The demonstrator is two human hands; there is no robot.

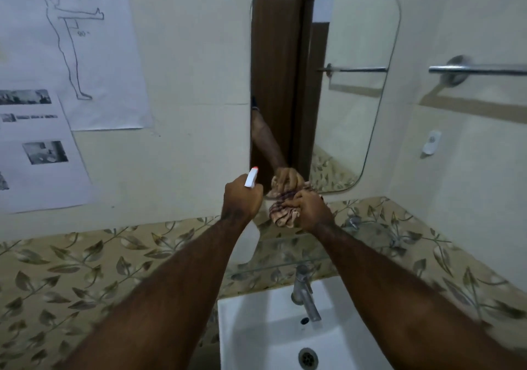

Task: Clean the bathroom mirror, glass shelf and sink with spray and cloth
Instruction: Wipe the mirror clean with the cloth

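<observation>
My left hand (241, 200) grips a white spray bottle (248, 243) by its neck, its white nozzle with a red tip pointing up towards the mirror's lower left corner. My right hand (312, 210) holds a crumpled checked cloth (283, 215) against the bottom edge of the rounded mirror (353, 84). The mirror reflects the hand and the cloth. A glass shelf (285, 265) runs below the mirror, above the white sink (256, 329) with its metal tap (305, 292).
Paper sheets (57, 99) with drawings and photos hang on the left wall. A chrome towel rail (479, 70) and a small white hook (432, 141) are on the right wall. Leaf-patterned tiles (85, 270) line the wall around the sink.
</observation>
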